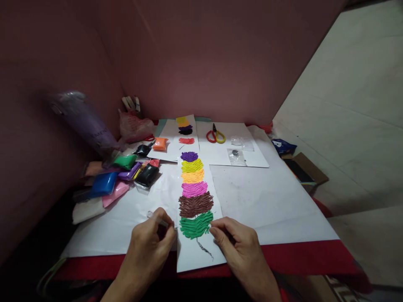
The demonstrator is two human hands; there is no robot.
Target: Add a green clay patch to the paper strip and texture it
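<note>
So the main thing here is a long paper strip (195,201) lying on the big white sheet (267,201), its long axis running straight away from the person, near end hanging a bit over the red table edge (299,258). It carries six ridged clay patches stacked in a column: purple at the far end, then yellow-green, orange, pink, brown, and the green patch (195,225) closest in. Below the green there's a thin dark squiggle I can't really make out. The left hand (151,241) is curled in a pinch around a clear thin tool (157,218), tip aimed right at the green patch's left edge; the tool is see-through, so most of it is hard to read. The right hand (239,245) is loosely bent, holding nothing, fingertips pressing down on the strip just right of the green patch. Further back lies a second strip (185,130) with four smaller patches. Left of it all is a heap of clay packets (126,174), roughly nine or ten, some buried under others so the count's fuzzy. One pair of scissors (215,135) with red and yellow handles, two little clear bags (236,156), and a cardboard box (304,167) partly off the right edge.
</note>
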